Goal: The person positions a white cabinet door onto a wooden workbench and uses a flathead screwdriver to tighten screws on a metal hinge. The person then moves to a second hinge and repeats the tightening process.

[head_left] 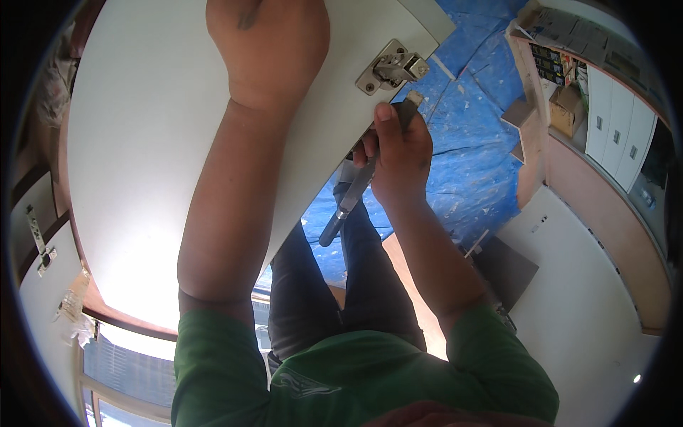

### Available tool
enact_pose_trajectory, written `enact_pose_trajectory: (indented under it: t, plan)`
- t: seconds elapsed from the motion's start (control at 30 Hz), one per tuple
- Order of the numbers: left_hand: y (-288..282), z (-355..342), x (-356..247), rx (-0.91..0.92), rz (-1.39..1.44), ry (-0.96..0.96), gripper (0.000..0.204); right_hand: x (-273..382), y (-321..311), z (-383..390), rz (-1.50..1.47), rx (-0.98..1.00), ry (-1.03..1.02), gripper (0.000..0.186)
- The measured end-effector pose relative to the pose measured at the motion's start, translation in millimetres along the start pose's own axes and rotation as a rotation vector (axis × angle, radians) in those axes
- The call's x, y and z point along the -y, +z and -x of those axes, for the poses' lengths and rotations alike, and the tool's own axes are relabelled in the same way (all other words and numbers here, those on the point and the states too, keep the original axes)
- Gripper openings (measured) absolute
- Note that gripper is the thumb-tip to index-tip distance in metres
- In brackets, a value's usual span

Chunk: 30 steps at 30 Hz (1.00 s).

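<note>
A white cabinet door panel [142, 178] lies in front of me, with a metal concealed hinge [391, 67] screwed on near its right edge. My left hand [269, 43] is over the far part of the panel; its fingers are cut off by the upper border. Beside the panel's right edge, just below the hinge, my right hand [402, 153] is closed around a long grey flat tool that looks like a file [361, 181]. The tool slants from a dark rounded end low on the left up to a pale tip close to the hinge. My thumb lies along it.
Blue sheeting [469, 135] with pale specks covers the floor. At the right are a cardboard box [567, 110], white drawers [619, 128] and a large white panel [569, 285]. Another white panel with a hinge [46, 260] stands at the left, near a window [128, 370].
</note>
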<state>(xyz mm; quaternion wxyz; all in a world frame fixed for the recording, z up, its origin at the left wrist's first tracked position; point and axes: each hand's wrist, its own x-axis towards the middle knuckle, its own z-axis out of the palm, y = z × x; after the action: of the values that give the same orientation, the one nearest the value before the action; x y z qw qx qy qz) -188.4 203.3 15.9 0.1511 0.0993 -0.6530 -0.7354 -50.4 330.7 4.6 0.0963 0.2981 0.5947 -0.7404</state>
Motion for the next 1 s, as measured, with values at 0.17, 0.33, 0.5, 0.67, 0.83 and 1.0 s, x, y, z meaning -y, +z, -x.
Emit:
enact_pose_trajectory:
  t: [0.17, 0.33, 0.5, 0.67, 0.83, 1.0]
  plan:
    - [1.8, 5.6, -10.1, -0.009, 0.029, -0.015, 0.023, 1.6, -11.1, 9.4, -0.1, 0.007, 0.03, 0.022]
    - [8.5, 7.3, -6.0, -0.04, 0.125, -0.001, 0.023, 32.6, -24.4, -15.9, -0.032, -0.015, 0.109, 0.025]
    - [0.8, 5.4, -5.5, 0.047, 0.126, 0.011, 0.023, 48.9, -17.6, -33.2, 0.05, -0.054, 0.083, 0.015]
    - [-2.5, -2.5, 8.1, -0.038, 0.035, 0.043, 0.025, 45.8, -9.4, -28.3, -0.007, -0.089, 0.094, 0.013]
    - [11.4, 1.6, -1.1, -0.081, 0.016, 0.033, 0.023, 42.1, -0.7, -17.4, 0.015, -0.128, 0.121, 0.016]
    - [-0.2, 4.9, -3.6, 0.059, 0.151, 0.017, 0.024, 26.4, -4.6, 6.4, 0.011, 0.015, 0.277, 0.009]
